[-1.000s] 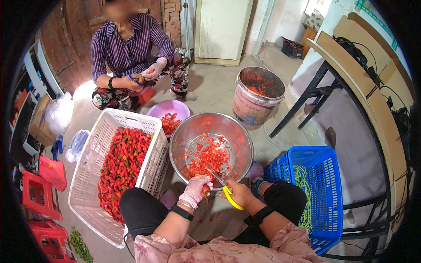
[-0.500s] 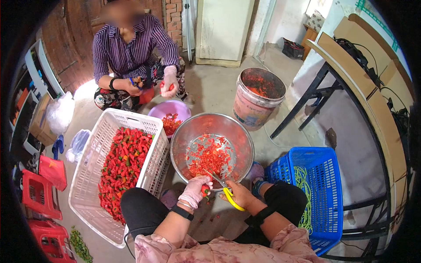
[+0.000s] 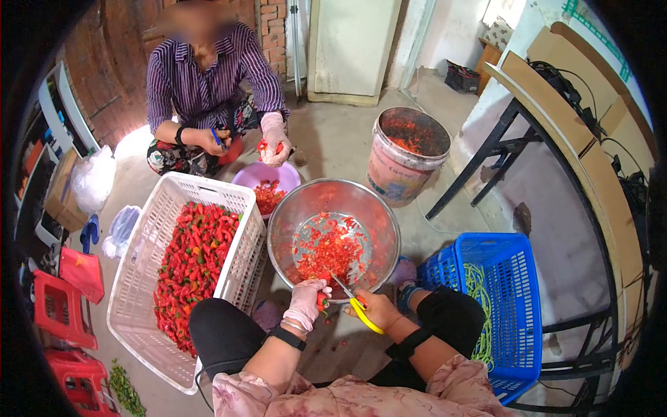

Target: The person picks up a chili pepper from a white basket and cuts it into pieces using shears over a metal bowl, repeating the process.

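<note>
My gloved left hand [image 3: 306,300] is closed around a red pepper [image 3: 322,301] at the near rim of a steel bowl [image 3: 379,208]. In my bare right hand [image 3: 376,311] are yellow-handled scissors [image 3: 361,314]. Their blades point up and left, close to the pepper, and look nearly closed. Chopped red pepper pieces [image 3: 332,247] lie on the bowl's bottom. Left of the bowl stands a white crate [image 3: 130,267] holding many whole red peppers [image 3: 196,257].
A person [image 3: 208,90] squats opposite, with a pepper and a blue-handled tool over a purple basin [image 3: 283,174]. A stained bucket [image 3: 403,167] stands behind the bowl. A blue basket [image 3: 517,292] is at right, beside a black-legged table [image 3: 500,153]. Red stools [image 3: 59,306] stand at left.
The scissor blades have come closer together, and my left hand has shifted slightly, tilting the pepper. The other person's gloved hand has moved down and right, nearer the basin.
</note>
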Tool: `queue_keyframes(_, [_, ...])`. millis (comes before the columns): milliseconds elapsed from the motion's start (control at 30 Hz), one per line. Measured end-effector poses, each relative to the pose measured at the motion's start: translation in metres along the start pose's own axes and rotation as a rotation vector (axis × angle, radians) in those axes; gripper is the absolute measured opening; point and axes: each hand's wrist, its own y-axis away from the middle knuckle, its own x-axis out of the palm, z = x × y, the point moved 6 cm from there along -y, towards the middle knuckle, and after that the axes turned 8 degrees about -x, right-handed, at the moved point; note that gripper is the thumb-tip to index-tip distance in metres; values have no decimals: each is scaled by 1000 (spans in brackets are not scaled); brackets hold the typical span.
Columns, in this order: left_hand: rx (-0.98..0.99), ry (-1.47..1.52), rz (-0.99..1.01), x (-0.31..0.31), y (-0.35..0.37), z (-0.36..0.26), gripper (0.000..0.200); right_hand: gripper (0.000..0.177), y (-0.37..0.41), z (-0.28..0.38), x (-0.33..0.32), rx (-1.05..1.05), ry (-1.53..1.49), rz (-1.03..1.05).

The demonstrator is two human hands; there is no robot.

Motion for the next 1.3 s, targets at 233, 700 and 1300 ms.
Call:
queue_keyframes(233, [-9, -55, -40, 2, 9, -5, 10, 59, 0, -3, 3, -118, 118, -77])
queue_keyframes(700, [110, -51, -83, 3, 10, -10, 12, 55, -5, -16, -1, 32, -26, -48])
queue_keyframes(1300, [191, -337, -131, 14, 22, -9, 12, 52, -4, 1, 2, -65, 61, -37])
